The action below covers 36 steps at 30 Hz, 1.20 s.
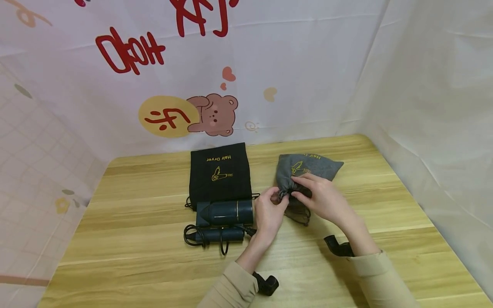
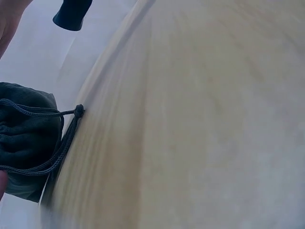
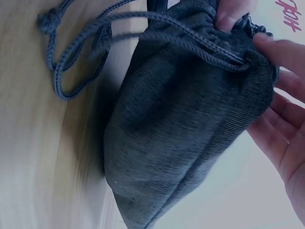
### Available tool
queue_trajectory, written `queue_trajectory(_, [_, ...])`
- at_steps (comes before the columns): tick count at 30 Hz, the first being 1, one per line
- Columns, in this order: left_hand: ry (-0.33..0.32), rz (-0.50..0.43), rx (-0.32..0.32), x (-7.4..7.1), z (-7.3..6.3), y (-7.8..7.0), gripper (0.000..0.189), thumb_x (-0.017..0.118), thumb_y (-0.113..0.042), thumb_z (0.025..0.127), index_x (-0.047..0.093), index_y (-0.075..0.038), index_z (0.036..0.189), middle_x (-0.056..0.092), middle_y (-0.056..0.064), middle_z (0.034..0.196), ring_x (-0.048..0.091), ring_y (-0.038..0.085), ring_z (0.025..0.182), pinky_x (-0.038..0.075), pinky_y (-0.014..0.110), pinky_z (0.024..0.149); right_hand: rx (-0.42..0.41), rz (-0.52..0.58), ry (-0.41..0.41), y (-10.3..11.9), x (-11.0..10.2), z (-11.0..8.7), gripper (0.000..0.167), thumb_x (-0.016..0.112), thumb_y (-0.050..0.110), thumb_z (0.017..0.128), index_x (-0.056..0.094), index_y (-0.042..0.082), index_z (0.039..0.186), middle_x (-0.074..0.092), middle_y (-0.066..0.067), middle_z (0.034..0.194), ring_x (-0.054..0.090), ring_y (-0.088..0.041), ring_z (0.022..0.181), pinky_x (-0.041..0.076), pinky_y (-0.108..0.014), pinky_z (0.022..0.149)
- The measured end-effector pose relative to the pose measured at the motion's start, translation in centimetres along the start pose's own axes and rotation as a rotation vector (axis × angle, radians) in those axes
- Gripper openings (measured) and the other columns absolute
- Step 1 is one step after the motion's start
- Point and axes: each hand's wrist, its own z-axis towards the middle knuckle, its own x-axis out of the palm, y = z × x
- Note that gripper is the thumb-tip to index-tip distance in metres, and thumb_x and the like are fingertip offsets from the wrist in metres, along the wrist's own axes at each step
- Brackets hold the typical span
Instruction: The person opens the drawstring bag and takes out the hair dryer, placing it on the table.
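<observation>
Grey drawstring pouch (image 1: 308, 164), printed "Hair Dryer", is found on the wood-grain table (image 1: 135, 214), well toward its far edge. Its gathered mouth (image 1: 286, 185) is turned toward the wearer, and from there the long axis is directed to between one and two o'clock, ending in a pointed corner.

The mouth is held from two sides. The left hand (image 1: 269, 214) is placed at about half past seven from it, with gathered material pinched between thumb and finger; whether cloth or cord is gripped cannot be told. The right hand (image 1: 327, 199) is placed between three and four o'clock, with the rim pinched by thumb and fingers. Both hands are in contact at the mouth, but the pouch body is approached more closely by the right. A drawcord knot (image 3: 49, 22) is noted hanging off at five o'clock in the head view.

Control of the pouch is judged to depend on this axis, since the body is angled away from both grips. At nine o'clock, a black drawstring pouch (image 1: 219, 173) is recorded; a dark-blue hair dryer (image 1: 227, 213) is located just beside the left hand.
</observation>
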Motion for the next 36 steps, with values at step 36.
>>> queue_trajectory(36, [0.092,0.049,-0.022,-0.1,-0.1,0.4,0.032,0.076,0.002,0.085,0.081,-0.012,0.113,0.08,0.007,0.108,0.072,0.019,0.088,0.055,0.02,0.066,0.082,-0.003,-0.264,-2.0,-3.1,-0.7,0.028,0.072,-0.008,0.089,0.078,-0.001,0.116,0.081,-0.018,0.103,0.074,-0.024,0.072,0.058,-0.029,0.063])
